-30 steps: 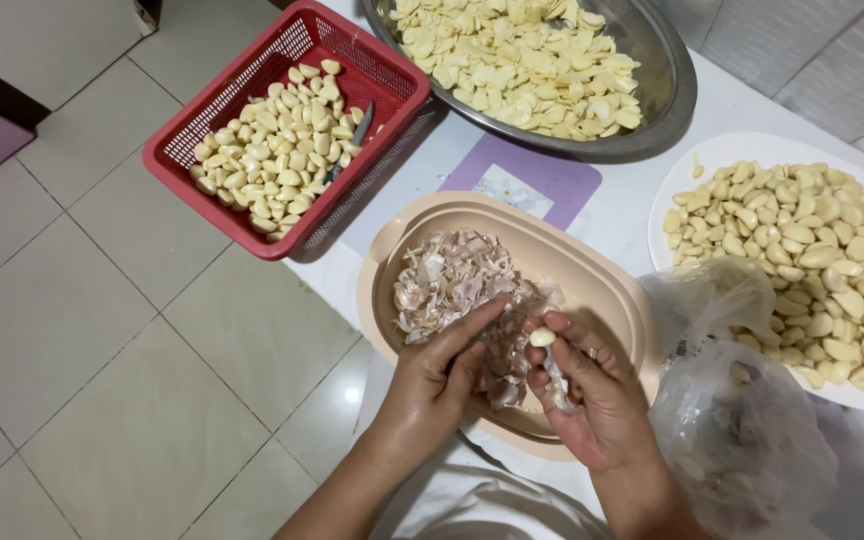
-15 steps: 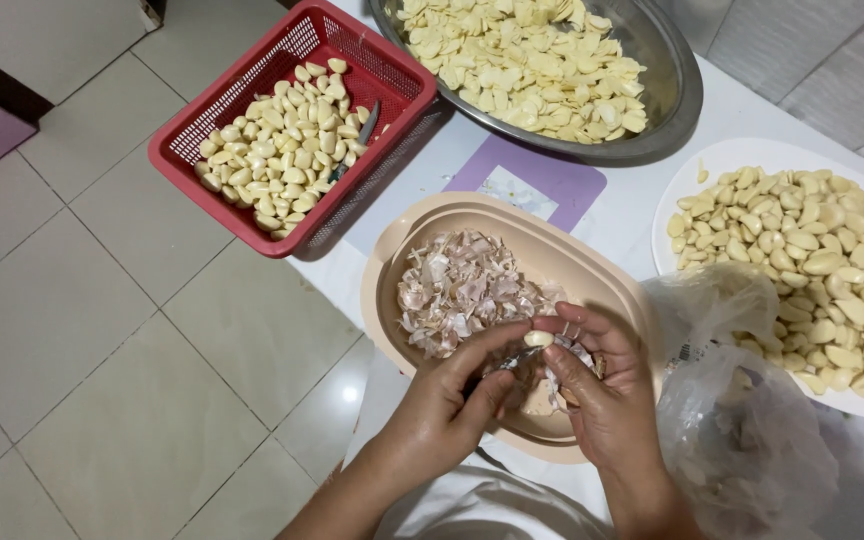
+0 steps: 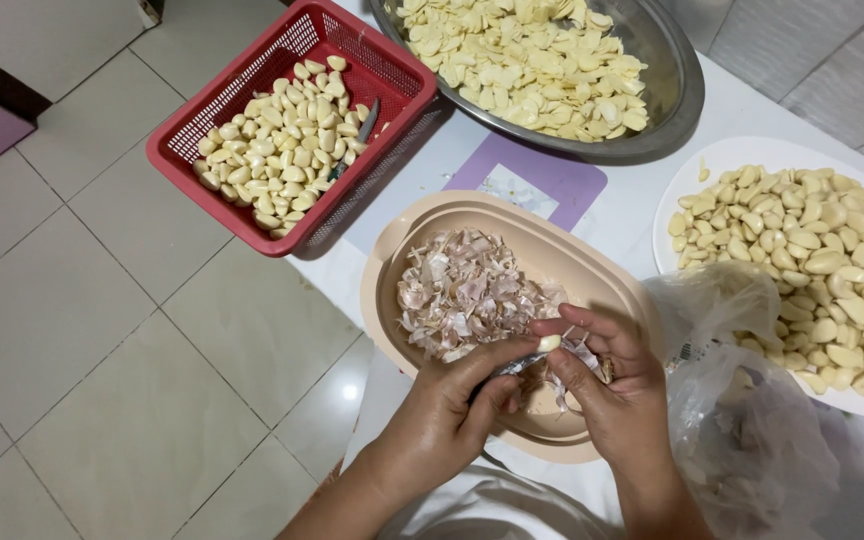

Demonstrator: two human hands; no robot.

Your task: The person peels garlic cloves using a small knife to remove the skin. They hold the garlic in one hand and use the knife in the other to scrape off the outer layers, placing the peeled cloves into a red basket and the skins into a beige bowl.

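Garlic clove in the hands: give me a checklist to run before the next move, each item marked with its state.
1. Garlic clove pinched in right hand: ok.
2. Small knife gripped in left hand: ok.
3. Hands over the beige tub of skins: ok.
4. Clove fully peeled: cannot tell.
5. Blade edge clear of fingers: cannot tell.
6. Room in the red basket: ok.
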